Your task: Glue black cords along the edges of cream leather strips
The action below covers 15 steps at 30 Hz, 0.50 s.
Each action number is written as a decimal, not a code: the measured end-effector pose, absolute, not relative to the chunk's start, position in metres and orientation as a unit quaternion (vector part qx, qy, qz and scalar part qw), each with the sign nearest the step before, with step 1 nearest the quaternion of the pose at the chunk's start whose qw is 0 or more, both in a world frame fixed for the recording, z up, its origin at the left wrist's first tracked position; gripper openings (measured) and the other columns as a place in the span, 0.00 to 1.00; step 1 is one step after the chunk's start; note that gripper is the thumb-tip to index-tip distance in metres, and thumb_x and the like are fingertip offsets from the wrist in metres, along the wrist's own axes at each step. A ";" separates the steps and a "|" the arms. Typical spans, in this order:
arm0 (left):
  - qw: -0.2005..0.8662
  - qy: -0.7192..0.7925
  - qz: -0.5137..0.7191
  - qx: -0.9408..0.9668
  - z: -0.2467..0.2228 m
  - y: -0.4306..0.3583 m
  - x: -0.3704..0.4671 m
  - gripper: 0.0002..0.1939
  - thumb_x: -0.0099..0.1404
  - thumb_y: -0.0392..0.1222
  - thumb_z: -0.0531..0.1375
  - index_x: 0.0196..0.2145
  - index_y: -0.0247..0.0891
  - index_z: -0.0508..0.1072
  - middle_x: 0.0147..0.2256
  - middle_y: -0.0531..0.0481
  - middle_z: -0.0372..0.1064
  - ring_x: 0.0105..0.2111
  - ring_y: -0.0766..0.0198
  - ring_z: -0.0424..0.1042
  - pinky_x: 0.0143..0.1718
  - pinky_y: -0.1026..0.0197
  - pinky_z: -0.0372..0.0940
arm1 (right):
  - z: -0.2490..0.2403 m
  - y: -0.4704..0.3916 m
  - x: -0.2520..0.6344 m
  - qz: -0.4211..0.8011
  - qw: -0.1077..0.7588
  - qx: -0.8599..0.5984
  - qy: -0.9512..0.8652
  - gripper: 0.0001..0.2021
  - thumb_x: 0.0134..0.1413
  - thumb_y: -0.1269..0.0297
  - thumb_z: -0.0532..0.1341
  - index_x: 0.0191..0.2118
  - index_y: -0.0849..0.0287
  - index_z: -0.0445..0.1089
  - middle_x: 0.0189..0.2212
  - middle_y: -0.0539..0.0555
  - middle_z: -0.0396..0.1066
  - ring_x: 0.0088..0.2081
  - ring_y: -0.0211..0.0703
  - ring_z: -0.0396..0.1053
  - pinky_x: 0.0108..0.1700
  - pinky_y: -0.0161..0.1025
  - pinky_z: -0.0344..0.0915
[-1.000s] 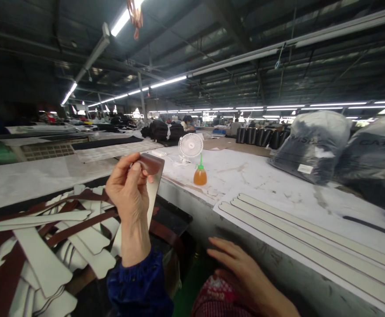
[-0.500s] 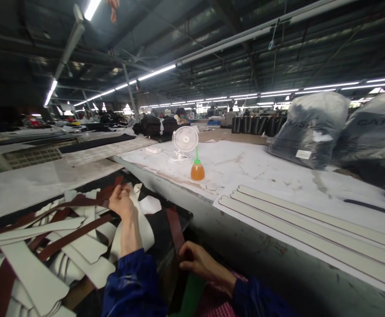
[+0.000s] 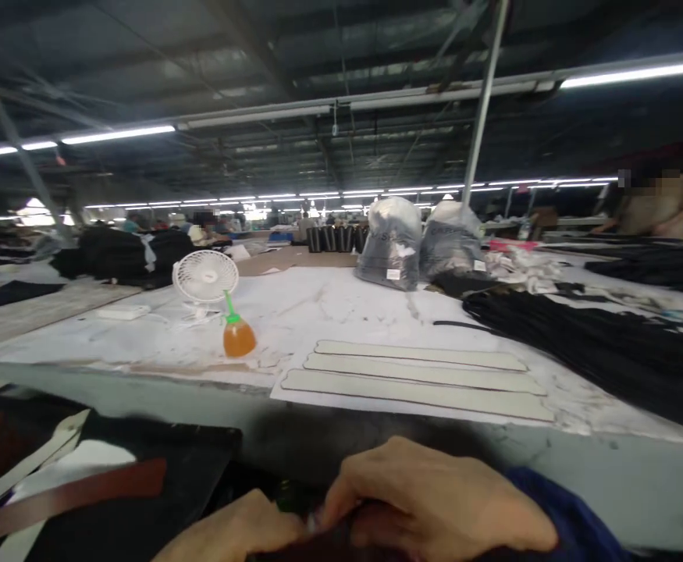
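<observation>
My right hand (image 3: 428, 496) is at the bottom middle, its fingers bent and pinched close to the tips of my left hand (image 3: 239, 531). Both hands are closed over something dark and small; I cannot make out what it is. To the left, a brown strip (image 3: 107, 485) lies across cream strips (image 3: 54, 445) and a white piece on a black surface (image 3: 159, 484). On the white worktop (image 3: 276, 297) beyond, cream strips with dark edges (image 3: 417, 388) lie side by side.
An oil bottle with a green spout (image 3: 239, 337) stands beside a small white fan (image 3: 206, 277). Plastic-wrapped bundles (image 3: 391, 242) sit farther back. Black strips (image 3: 557, 336) are heaped at right. The table's front edge (image 3: 435, 429) runs just beyond my hands. A person (image 3: 657, 203) is at far right.
The view has swung right. My left hand has left the heap of strips and come down beside my right hand, and both are now together at the bottom, near my body.
</observation>
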<state>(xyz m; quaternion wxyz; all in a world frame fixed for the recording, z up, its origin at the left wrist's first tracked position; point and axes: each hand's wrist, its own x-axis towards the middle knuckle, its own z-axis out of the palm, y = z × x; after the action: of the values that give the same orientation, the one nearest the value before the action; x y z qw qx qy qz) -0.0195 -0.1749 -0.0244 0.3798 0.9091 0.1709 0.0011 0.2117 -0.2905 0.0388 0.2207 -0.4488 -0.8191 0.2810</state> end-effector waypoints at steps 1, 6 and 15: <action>0.356 0.164 0.005 0.920 -0.020 -0.176 -0.014 0.12 0.60 0.51 0.58 0.33 0.45 0.78 0.29 0.55 0.75 0.31 0.63 0.72 0.36 0.66 0.66 | 0.048 -0.303 0.227 0.256 0.194 -0.479 -0.817 0.15 0.56 0.62 0.61 0.49 0.55 0.70 0.41 0.52 0.74 0.42 0.41 0.70 0.43 0.32 0.62; 0.158 0.166 0.190 0.955 0.014 -0.137 0.021 0.16 0.66 0.45 0.50 0.45 0.48 0.75 0.39 0.52 0.77 0.37 0.61 0.74 0.40 0.63 0.67 | 0.081 -0.336 0.316 0.172 0.128 -0.577 -0.788 0.12 0.60 0.59 0.57 0.44 0.59 0.73 0.33 0.51 0.74 0.33 0.38 0.70 0.34 0.30 0.62; -0.027 0.268 0.235 0.934 0.021 -0.028 0.181 0.23 0.64 0.30 0.45 0.50 0.39 0.73 0.49 0.40 0.72 0.49 0.48 0.70 0.50 0.44 0.62 | 0.039 -0.265 0.446 -0.265 0.114 -0.707 -0.646 0.13 0.62 0.67 0.54 0.43 0.55 0.76 0.40 0.56 0.73 0.43 0.45 0.69 0.42 0.37 0.63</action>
<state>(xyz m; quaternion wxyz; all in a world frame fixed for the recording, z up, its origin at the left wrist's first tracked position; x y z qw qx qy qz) 0.1810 -0.0277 0.0207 -0.0268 0.9338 0.2685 0.2349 0.4462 -0.2647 0.0394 0.1136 -0.7068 -0.6460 -0.2651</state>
